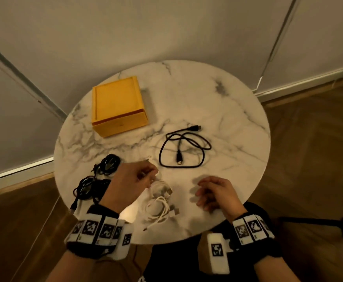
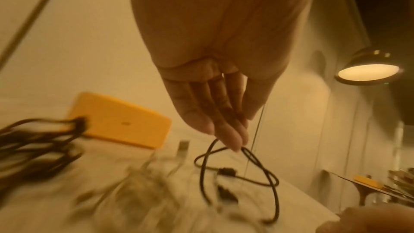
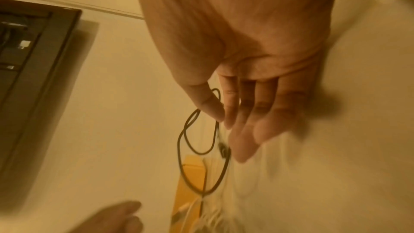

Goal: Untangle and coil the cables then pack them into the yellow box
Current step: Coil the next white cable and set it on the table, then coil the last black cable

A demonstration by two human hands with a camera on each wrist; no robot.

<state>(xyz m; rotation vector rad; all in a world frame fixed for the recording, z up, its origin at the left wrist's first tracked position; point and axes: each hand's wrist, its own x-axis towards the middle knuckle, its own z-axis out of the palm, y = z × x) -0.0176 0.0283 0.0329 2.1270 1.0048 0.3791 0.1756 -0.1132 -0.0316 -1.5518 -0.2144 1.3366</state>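
The yellow box [image 1: 117, 104] stands with its lid on at the back left of the round marble table [image 1: 217, 94]. A black USB cable [image 1: 183, 148] lies in loose loops right of centre. Two black cable bundles [image 1: 107, 163] sit at the left edge. Tangled white cables [image 1: 158, 202] lie near the front. My left hand [image 1: 146, 176] hovers over the white cables; in the left wrist view its fingers [image 2: 224, 130] hang straight with nothing in them. My right hand [image 1: 202, 192] floats above the table front, loosely curled and holding nothing; its fingers [image 3: 251, 130] are relaxed.
The table's front edge [image 1: 166, 241] is just below my wrists, with wooden floor [image 1: 309, 159] around it. Walls rise close behind the table. A lit lamp [image 2: 369, 70] shows at the right in the left wrist view.
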